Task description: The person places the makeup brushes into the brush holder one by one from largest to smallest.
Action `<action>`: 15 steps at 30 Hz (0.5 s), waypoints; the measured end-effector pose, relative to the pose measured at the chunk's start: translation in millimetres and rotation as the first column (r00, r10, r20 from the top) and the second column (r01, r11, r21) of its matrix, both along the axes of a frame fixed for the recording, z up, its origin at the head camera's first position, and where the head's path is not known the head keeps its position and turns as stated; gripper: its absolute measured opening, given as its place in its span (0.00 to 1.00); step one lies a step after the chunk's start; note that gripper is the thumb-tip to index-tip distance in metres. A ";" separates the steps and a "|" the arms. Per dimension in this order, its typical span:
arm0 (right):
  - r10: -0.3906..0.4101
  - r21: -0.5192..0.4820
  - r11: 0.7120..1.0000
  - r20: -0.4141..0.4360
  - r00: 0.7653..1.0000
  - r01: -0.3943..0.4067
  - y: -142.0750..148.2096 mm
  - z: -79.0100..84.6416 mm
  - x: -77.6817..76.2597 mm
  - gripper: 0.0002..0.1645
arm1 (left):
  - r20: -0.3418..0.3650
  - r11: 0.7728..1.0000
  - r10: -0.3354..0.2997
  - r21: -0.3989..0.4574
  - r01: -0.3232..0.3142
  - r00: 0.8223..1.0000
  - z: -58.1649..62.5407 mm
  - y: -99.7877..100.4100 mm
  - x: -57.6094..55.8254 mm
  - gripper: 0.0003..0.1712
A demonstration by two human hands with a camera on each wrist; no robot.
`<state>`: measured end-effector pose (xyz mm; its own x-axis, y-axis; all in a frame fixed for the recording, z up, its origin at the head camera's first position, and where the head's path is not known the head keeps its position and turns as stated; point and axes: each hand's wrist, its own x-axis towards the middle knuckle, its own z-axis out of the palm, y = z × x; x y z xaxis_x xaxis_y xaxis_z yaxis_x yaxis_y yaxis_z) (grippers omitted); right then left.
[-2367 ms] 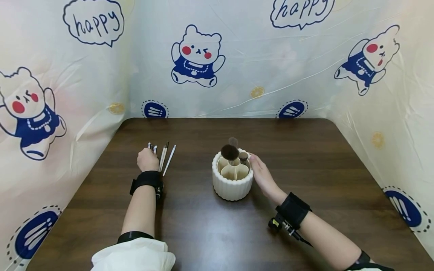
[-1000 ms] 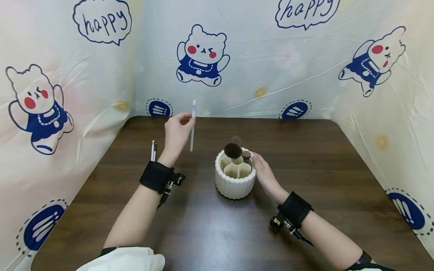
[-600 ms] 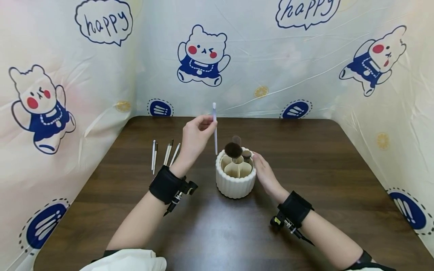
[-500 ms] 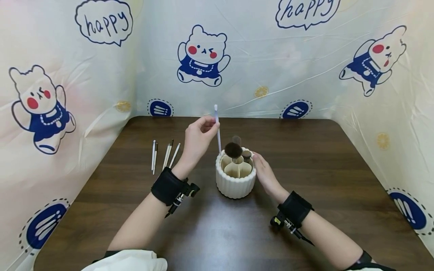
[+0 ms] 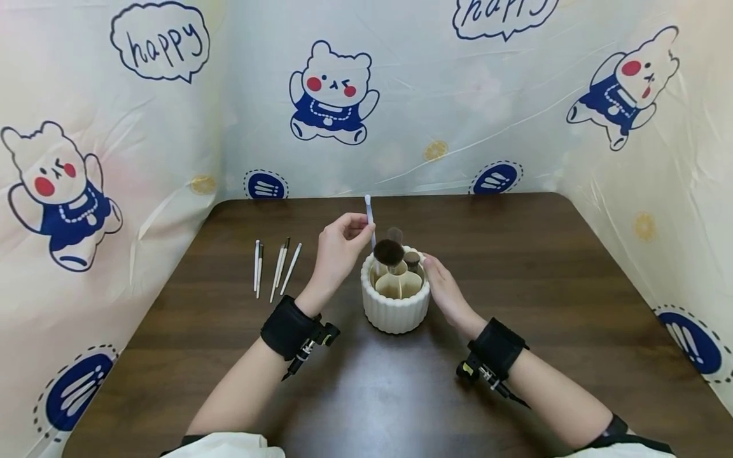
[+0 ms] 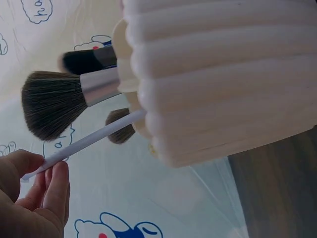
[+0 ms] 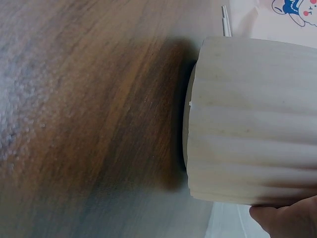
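Note:
My left hand (image 5: 339,248) pinches a slim pale-lilac makeup brush (image 5: 369,213) between thumb and fingertips. The brush stands nearly upright, its lower end inside the rim of a white ribbed brush holder (image 5: 395,313); in the left wrist view, the lilac brush (image 6: 94,136) slants into the holder's opening. A fluffy dark makeup brush (image 5: 389,252) and smaller ones stand in other compartments. My right hand (image 5: 448,289) rests against the holder's right side with its fingers extended; only its thumb (image 7: 287,218) shows in the right wrist view, touching the ribbed wall.
Several thin brushes (image 5: 278,270) lie on the brown wooden table (image 5: 515,254), left of the holder and beside my left wrist. A patterned plastic sheet (image 5: 412,95) with bear drawings hangs behind and at both sides of the table.
My left hand has picked up the lilac brush from the left, carried it right to the holder, and lowered its end into the rim. My right hand stays at the holder's side.

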<state>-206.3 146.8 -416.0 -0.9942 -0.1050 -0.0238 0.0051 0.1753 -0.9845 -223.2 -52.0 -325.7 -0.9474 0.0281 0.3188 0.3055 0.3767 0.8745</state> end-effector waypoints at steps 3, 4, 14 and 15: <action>0.004 0.005 1.000 -0.002 1.000 -0.004 0.3 0.5 -0.5 0.30 | 0.015 1.000 -0.003 -0.011 0.003 1.000 -5.2 0.7 1.7 0.11; 0.006 0.007 1.000 0.000 1.000 -0.006 0.3 1.0 -0.4 0.30 | 0.021 1.000 -0.005 -0.014 0.005 1.000 -7.1 1.0 2.4 0.11; 0.014 0.007 1.000 0.014 1.000 -0.014 2.2 3.5 0.6 0.30 | 0.040 0.998 0.003 -0.055 0.000 0.999 -24.2 5.1 4.4 0.10; 0.014 0.008 1.000 0.014 1.000 -0.015 1.9 3.8 0.7 0.30 | 0.042 0.998 0.003 -0.058 -0.001 0.999 -25.7 4.9 4.8 0.09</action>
